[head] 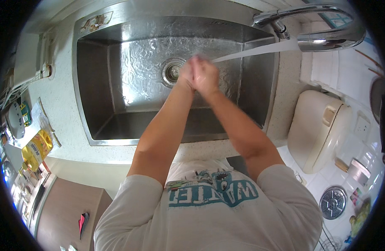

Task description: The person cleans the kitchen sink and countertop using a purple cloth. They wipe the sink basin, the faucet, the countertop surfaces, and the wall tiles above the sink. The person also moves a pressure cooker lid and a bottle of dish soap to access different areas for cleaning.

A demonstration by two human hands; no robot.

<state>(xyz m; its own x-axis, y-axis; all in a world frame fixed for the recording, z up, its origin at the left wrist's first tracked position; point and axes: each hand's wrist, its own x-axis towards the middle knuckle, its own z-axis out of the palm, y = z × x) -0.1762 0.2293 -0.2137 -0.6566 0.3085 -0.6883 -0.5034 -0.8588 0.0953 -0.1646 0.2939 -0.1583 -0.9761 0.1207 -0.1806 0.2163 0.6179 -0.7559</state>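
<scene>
My left hand point(186, 74) and my right hand point(207, 75) are pressed together over a stainless steel sink point(151, 125). Motion blurs the fingertips, and nothing can be made out between the palms. From the chrome faucet point(321, 42) at the upper right, a stream of running water point(258, 51) slants down to the fingers. Just left of my hands lies the round drain strainer point(172, 72), partly covered by the left hand. Rippling water point(139, 62) spreads over the sink floor.
A yellow liquid bottle point(38, 149) stands on the left by a cloth point(38, 116) and a dish rack point(23, 81). Right of the sink is a cream lidded bin point(314, 131). A round floor drain point(333, 202) lies at lower right. A brown cabinet point(70, 200) fills the lower left.
</scene>
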